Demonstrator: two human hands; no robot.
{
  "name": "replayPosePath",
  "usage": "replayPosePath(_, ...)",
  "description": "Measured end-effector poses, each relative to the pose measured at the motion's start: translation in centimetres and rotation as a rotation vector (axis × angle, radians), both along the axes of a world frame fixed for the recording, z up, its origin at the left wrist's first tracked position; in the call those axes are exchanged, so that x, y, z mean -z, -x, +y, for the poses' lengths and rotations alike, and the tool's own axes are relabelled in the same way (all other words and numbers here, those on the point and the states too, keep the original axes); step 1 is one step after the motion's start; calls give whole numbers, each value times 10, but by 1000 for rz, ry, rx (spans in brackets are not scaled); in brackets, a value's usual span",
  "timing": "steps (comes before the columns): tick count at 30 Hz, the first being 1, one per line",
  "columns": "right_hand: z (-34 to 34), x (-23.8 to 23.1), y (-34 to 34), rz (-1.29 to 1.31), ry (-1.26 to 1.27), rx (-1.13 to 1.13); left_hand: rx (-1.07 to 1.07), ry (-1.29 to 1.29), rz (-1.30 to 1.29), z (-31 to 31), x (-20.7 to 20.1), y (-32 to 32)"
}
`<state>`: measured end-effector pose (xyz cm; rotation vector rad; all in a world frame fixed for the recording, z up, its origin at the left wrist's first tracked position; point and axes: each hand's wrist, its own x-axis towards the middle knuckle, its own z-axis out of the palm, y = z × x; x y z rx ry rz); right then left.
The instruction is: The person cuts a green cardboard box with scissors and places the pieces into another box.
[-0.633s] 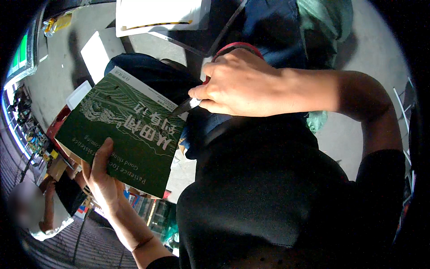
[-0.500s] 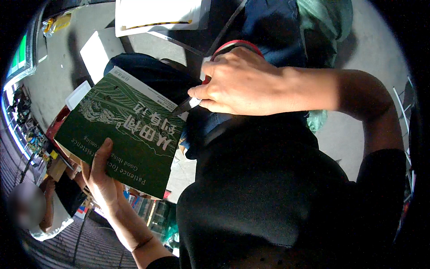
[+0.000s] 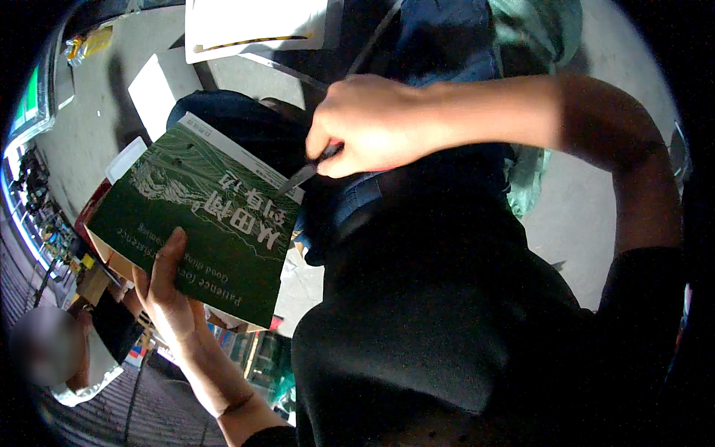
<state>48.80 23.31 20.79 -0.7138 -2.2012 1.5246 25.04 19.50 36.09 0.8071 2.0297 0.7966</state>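
My left hand (image 3: 170,298) grips a dark green printed cardboard box (image 3: 197,231) at its lower left side, thumb flat on the printed face and the other fingers mostly hidden behind. The box is tilted, and brown cardboard shows along its lower edges. A white strip runs along its upper right edge. My right hand (image 3: 372,123) is closed round scissors (image 3: 301,176), most of whose handle the fist hides. Their dark pointed blade reaches down to the box's face near the white strip; whether it pierces the surface I cannot tell.
A white panel (image 3: 257,30) lies beyond the box, with a white box-like block (image 3: 154,93) to its left. Green plastic sheeting (image 3: 532,33) is at the top right. At the far left a person (image 3: 86,350) is near shelves of goods.
My right hand has turned over its grip, so the red handle loop seen before is now mostly hidden. The blade tip stays by the white strip; the box has shifted slightly left.
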Motion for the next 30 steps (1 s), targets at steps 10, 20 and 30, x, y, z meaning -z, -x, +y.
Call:
replayPosePath(10, 21, 3, 8, -84, 298, -184, 35, -18, 0, 3, -2, -3)
replayPosePath(20, 35, 18, -41, -159, 204, -32, -2, -21, 26, 0, -4, 0)
replayPosePath(30, -46, 48, 71, 302, 341, 508, 48, -12, -100, 2, -4, 2)
